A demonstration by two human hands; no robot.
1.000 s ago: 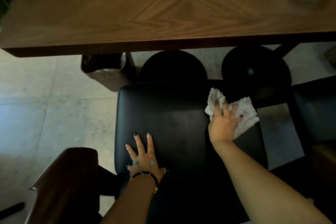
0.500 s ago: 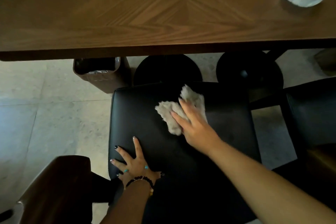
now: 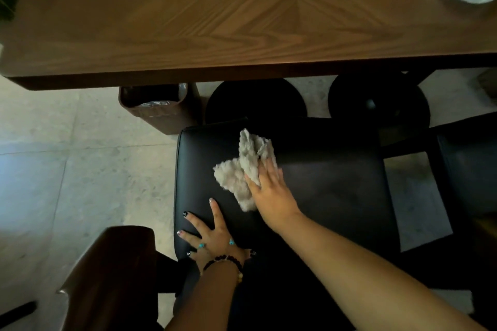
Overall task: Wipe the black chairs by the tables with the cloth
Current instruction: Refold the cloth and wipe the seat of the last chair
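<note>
On black chair seat (image 3: 322,185), left half: crumpled white cloth (image 3: 242,169) is pressed flat under right hand (image 3: 271,191), long axis running toward wooden table (image 3: 215,21); left hand (image 3: 212,239) is spread flat beside.

bare black seat (image 3: 336,196) right of cloth (image 3: 242,169), table edge (image 3: 242,72) overhanging beyond, left hand (image 3: 212,239) on near-left corner

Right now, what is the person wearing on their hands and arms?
Both arms are bare, no sleeves. The left hand has turquoise rings, dark and pale nail polish, and a dark beaded bracelet at the wrist. The right hand shows no jewellery.
</note>
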